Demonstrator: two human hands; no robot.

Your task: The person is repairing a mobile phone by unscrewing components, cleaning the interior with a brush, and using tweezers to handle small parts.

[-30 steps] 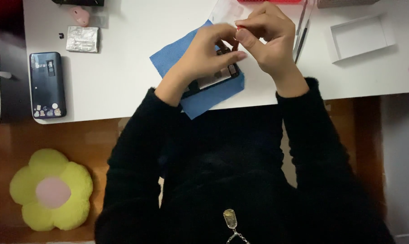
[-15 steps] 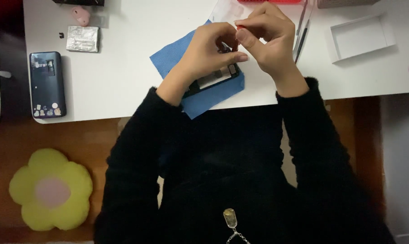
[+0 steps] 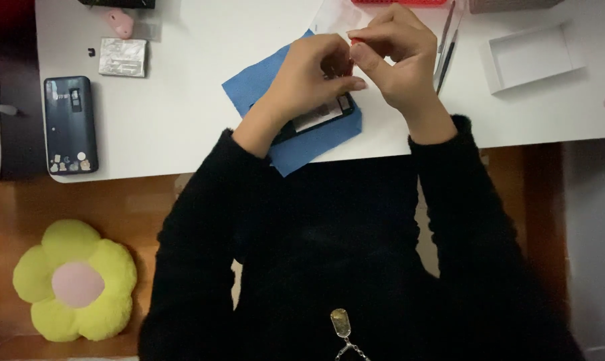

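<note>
Both hands, left hand (image 3: 312, 73) and right hand (image 3: 396, 57), are pinching a small red part (image 3: 354, 42) above the phone (image 3: 316, 117); steady wrists on the bench (image 3: 182, 113) would help.

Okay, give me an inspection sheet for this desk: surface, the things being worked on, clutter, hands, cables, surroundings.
Surface: white rectangular desk, lit from above.
Job's things: blue square cloth mat under a dark flat rectangular device; a small red piece shows between the fingertips, kind unclear.
Clutter: dark phone-shaped slab at the left, silver foil packet, small pink object, open white shallow box, thin dark tools.
Grippers: left hand and right hand raised together over the mat, fingertips pinched.
Cables: nothing seen.
Surroundings: wooden floor, yellow flower-shaped cushion.
</note>
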